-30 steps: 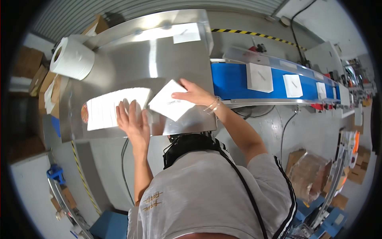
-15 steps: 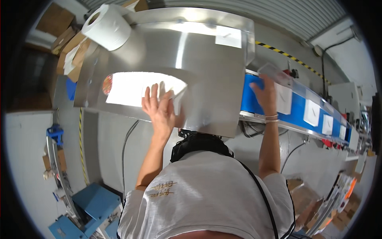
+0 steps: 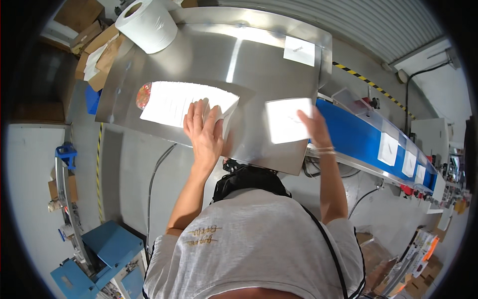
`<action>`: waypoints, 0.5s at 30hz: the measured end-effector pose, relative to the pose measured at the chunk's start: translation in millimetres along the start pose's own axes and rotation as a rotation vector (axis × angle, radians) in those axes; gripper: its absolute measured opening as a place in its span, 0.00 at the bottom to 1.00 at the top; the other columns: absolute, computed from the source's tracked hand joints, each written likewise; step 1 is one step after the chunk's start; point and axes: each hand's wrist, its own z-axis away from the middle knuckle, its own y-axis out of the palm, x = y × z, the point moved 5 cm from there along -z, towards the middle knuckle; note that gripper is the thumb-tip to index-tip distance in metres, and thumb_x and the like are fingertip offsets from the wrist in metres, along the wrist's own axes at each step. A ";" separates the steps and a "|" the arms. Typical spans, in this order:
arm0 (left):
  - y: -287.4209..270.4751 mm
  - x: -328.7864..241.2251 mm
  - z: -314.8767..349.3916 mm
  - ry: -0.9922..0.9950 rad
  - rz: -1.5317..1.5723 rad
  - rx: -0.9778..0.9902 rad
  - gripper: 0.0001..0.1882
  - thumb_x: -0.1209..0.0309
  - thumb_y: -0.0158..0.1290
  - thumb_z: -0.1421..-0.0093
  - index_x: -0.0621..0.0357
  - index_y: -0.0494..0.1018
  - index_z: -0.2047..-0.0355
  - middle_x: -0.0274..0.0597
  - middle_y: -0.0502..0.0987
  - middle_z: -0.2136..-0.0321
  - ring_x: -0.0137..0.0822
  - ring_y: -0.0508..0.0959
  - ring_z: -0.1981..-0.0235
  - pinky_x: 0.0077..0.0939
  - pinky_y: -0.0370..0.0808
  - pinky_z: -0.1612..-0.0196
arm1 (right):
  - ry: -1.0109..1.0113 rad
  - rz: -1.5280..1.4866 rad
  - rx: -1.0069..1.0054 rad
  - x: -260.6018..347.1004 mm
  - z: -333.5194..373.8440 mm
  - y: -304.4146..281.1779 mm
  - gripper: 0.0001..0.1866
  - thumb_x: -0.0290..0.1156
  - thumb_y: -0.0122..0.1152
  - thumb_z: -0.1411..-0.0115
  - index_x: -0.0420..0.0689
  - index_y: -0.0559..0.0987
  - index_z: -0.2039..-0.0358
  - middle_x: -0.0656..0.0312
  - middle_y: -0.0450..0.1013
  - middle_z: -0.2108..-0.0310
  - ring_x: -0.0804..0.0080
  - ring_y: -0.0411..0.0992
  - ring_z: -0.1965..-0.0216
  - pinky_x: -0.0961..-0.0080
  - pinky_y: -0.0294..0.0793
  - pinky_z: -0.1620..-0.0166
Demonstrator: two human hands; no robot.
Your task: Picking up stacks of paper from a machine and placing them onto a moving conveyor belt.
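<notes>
On the steel table (image 3: pixel 149 84), past the paper roll (image 3: pixel 148 25), the left hand (image 3: pixel 205 130) lies open and flat on the right end of the white envelope stack (image 3: pixel 174 102). The right hand (image 3: pixel 312 124) pinches one envelope (image 3: pixel 286 119) beside the blue conveyor (image 3: pixel 351 139). This looks like the feeding step; next comes laying it flat on the belt.
</notes>
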 end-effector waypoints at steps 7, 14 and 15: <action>2.6 3.1 1.3 -0.005 0.044 -0.056 0.14 0.79 0.55 0.50 0.55 0.77 0.60 0.49 0.64 0.45 0.54 0.58 0.41 0.51 0.50 0.40 | 0.142 0.759 -0.603 -34.2 31.3 -131.2 0.26 0.47 0.64 0.48 0.39 0.75 0.57 0.51 0.73 0.62 0.64 0.71 0.62 0.70 0.69 0.58; 1.1 1.0 0.1 -0.010 0.055 0.003 0.14 0.79 0.55 0.51 0.52 0.78 0.63 0.47 0.62 0.42 0.54 0.53 0.38 0.52 0.43 0.38 | -0.458 0.371 0.219 91.7 7.7 40.0 0.32 0.32 0.70 0.55 0.46 0.70 0.48 0.56 0.68 0.51 0.60 0.65 0.48 0.68 0.66 0.46; -1.2 0.7 -0.2 -0.010 0.100 0.028 0.14 0.79 0.55 0.51 0.51 0.78 0.63 0.46 0.61 0.42 0.54 0.52 0.37 0.52 0.43 0.38 | -0.418 0.311 0.323 105.7 9.1 70.9 0.30 0.33 0.70 0.55 0.47 0.71 0.50 0.57 0.64 0.47 0.58 0.62 0.45 0.67 0.64 0.44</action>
